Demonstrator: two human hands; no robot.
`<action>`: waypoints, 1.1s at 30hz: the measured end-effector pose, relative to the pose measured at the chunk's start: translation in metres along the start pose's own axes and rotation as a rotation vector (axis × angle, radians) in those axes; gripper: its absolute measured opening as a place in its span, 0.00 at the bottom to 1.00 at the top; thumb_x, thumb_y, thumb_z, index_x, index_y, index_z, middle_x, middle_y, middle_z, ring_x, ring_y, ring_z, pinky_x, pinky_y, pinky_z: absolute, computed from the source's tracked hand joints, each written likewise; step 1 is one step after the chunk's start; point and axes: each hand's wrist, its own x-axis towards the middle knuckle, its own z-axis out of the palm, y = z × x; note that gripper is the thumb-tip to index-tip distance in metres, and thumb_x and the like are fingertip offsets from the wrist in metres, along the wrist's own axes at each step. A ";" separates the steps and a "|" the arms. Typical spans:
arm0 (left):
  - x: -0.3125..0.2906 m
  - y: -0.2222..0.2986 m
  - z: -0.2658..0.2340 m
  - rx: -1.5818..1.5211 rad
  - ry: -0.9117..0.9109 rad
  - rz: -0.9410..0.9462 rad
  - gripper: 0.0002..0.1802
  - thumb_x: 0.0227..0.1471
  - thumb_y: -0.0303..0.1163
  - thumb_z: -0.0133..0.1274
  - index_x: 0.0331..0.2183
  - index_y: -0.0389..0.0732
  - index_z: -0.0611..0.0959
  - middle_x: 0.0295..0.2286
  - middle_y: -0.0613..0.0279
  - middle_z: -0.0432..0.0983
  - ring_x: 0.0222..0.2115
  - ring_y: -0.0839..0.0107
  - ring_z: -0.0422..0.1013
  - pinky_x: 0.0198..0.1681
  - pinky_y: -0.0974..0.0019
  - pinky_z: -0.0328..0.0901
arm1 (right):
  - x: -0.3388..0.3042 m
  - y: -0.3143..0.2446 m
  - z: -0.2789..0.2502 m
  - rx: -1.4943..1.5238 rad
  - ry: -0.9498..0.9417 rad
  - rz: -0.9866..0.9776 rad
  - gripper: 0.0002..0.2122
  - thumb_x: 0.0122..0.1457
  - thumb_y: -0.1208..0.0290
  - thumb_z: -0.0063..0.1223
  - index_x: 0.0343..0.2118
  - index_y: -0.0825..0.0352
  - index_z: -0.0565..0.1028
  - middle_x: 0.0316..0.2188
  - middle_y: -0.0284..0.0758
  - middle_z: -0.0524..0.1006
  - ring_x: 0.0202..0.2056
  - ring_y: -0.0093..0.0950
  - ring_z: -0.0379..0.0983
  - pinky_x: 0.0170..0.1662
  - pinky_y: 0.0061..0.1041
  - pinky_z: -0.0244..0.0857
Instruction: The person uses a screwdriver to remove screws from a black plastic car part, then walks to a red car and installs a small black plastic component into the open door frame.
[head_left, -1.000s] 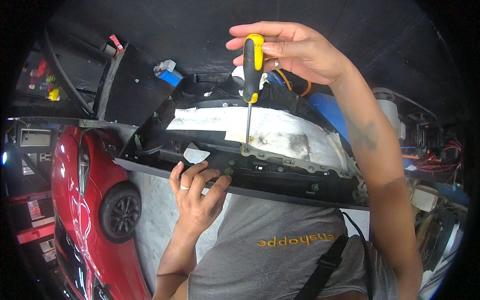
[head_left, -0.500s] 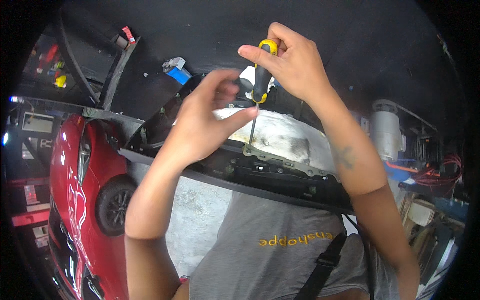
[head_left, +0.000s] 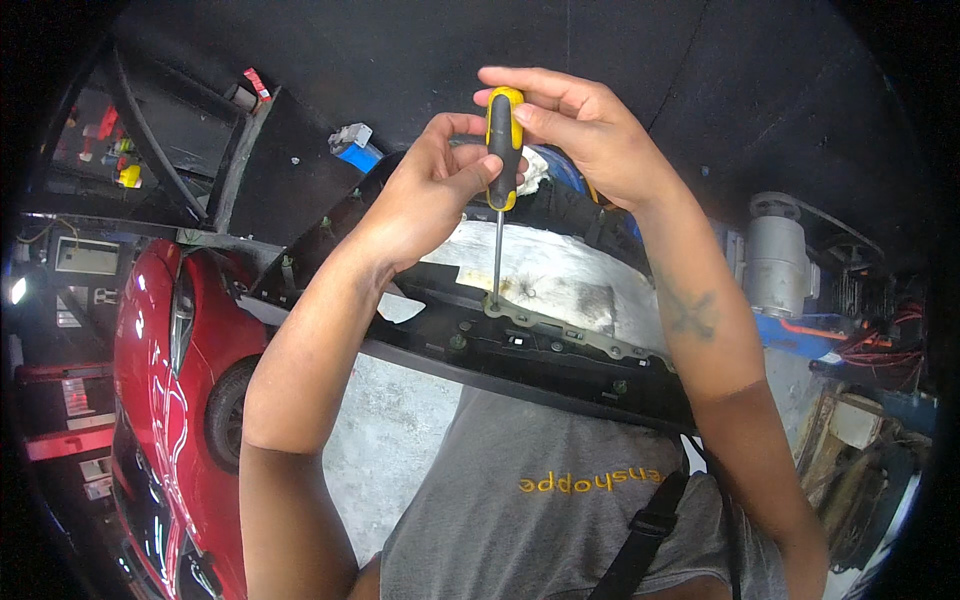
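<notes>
A screwdriver (head_left: 503,150) with a black and yellow handle stands nearly upright in front of me. Its shaft runs down to a fastener on a thin greenish bracket (head_left: 560,328), which is fixed along a black car panel (head_left: 440,345). My left hand (head_left: 440,180) is closed around the lower part of the handle, thumb and fingers on opposite sides. At the top of the handle, my right hand (head_left: 585,125) grips with thumb and fingers. White padding (head_left: 560,265) lies behind the bracket.
A red car (head_left: 165,380) stands at the left. A blue tool or box (head_left: 357,150) sits on the dark surface beyond the panel. At the right are a grey cylindrical motor (head_left: 778,260) and red cables (head_left: 885,345). Pale floor (head_left: 385,450) shows below the panel.
My left hand has moved from beside the shaft up onto the handle and closed on it. My right hand's fingers have shifted at the handle's top, and the screwdriver stands more upright.
</notes>
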 end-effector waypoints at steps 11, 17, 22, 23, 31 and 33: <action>-0.006 -0.001 -0.010 0.337 0.053 -0.007 0.11 0.55 0.34 0.70 0.35 0.38 0.86 0.28 0.69 0.80 0.30 0.81 0.72 0.35 0.70 0.67 | 0.009 -0.019 0.036 -1.036 0.181 -0.150 0.24 0.54 0.51 0.75 0.38 0.67 0.78 0.22 0.29 0.79 0.24 0.19 0.75 0.28 0.24 0.69; -0.008 0.011 -0.019 0.193 -0.024 -0.034 0.15 0.57 0.27 0.68 0.46 0.34 0.85 0.36 0.66 0.84 0.36 0.81 0.76 0.45 0.73 0.71 | 0.007 -0.023 0.011 -0.167 -0.097 -0.082 0.18 0.68 0.67 0.59 0.58 0.69 0.79 0.48 0.42 0.84 0.48 0.27 0.81 0.54 0.28 0.75; -0.010 0.011 -0.022 0.121 -0.150 -0.052 0.18 0.59 0.29 0.65 0.50 0.33 0.83 0.42 0.61 0.84 0.44 0.78 0.77 0.53 0.69 0.70 | 0.009 -0.014 0.008 -0.418 -0.056 -0.053 0.11 0.67 0.71 0.61 0.48 0.70 0.78 0.41 0.39 0.84 0.42 0.25 0.82 0.49 0.25 0.76; -0.010 0.006 -0.022 0.093 -0.184 -0.046 0.20 0.61 0.29 0.64 0.52 0.33 0.82 0.44 0.60 0.84 0.46 0.77 0.77 0.56 0.67 0.69 | 0.006 -0.014 0.008 -0.481 -0.051 -0.066 0.10 0.67 0.71 0.62 0.45 0.70 0.77 0.41 0.39 0.84 0.41 0.25 0.82 0.48 0.25 0.76; -0.078 0.024 -0.021 0.609 0.098 0.200 0.19 0.60 0.35 0.61 0.47 0.31 0.84 0.46 0.52 0.83 0.49 0.63 0.78 0.57 0.60 0.68 | -0.011 -0.005 0.016 0.120 -0.073 0.053 0.17 0.68 0.70 0.60 0.57 0.63 0.73 0.42 0.37 0.82 0.45 0.31 0.82 0.47 0.30 0.77; -0.112 0.021 -0.027 0.859 0.088 0.233 0.24 0.55 0.43 0.65 0.43 0.32 0.85 0.44 0.49 0.82 0.47 0.56 0.78 0.54 0.56 0.68 | -0.007 0.000 0.013 0.183 -0.115 0.069 0.19 0.67 0.68 0.61 0.60 0.60 0.73 0.43 0.39 0.82 0.45 0.29 0.83 0.45 0.28 0.77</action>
